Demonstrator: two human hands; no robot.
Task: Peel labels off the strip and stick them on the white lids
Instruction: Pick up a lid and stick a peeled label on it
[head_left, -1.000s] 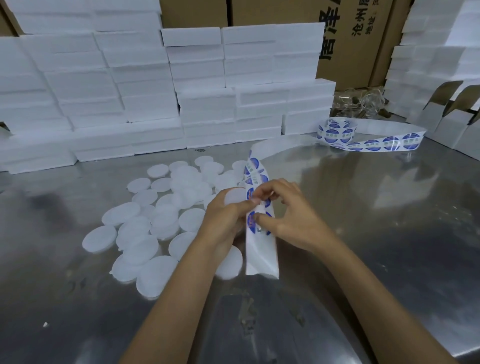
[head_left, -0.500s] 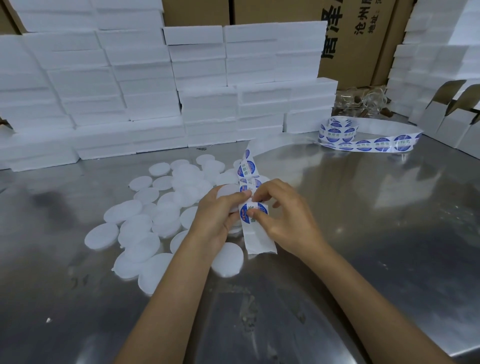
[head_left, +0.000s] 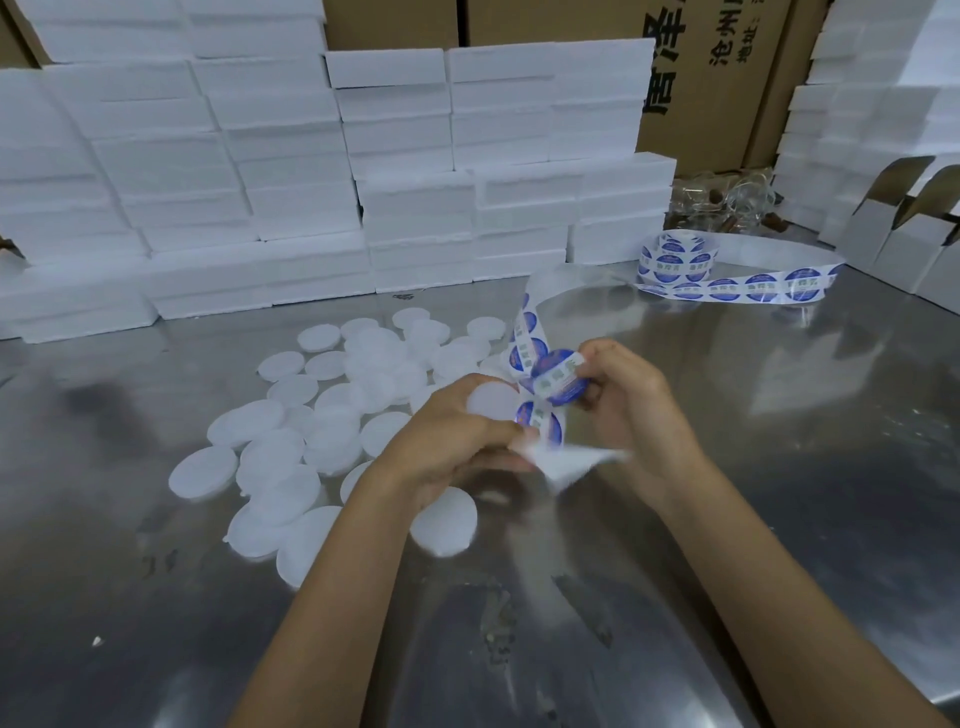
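At the centre of the frame the left hand (head_left: 457, 441) grips a plain white lid (head_left: 492, 399) in its curled fingers, the lid's round face turned up, and its thumb pinches the blurred bare end of the label strip (head_left: 524, 340) just below. The right hand (head_left: 626, 400), just right of it, pinches a round blue-and-white label (head_left: 558, 382) by its edge; the label is lifted off the backing and sits just beside the held lid. From the hands the strip rises, loops back across the steel bench (head_left: 779, 467) and ends in a loose coil of blue labels (head_left: 675, 257) at the upper right. A scatter of loose white lids (head_left: 332, 415) lies on the bench to the left of centre, some overlapping, one (head_left: 444, 522) partly under the left wrist. White foam blocks (head_left: 291, 171) are stacked along the back, brown cardboard cartons (head_left: 727, 78) printed with black characters behind them, and small open white boxes (head_left: 904, 228) at the right edge.
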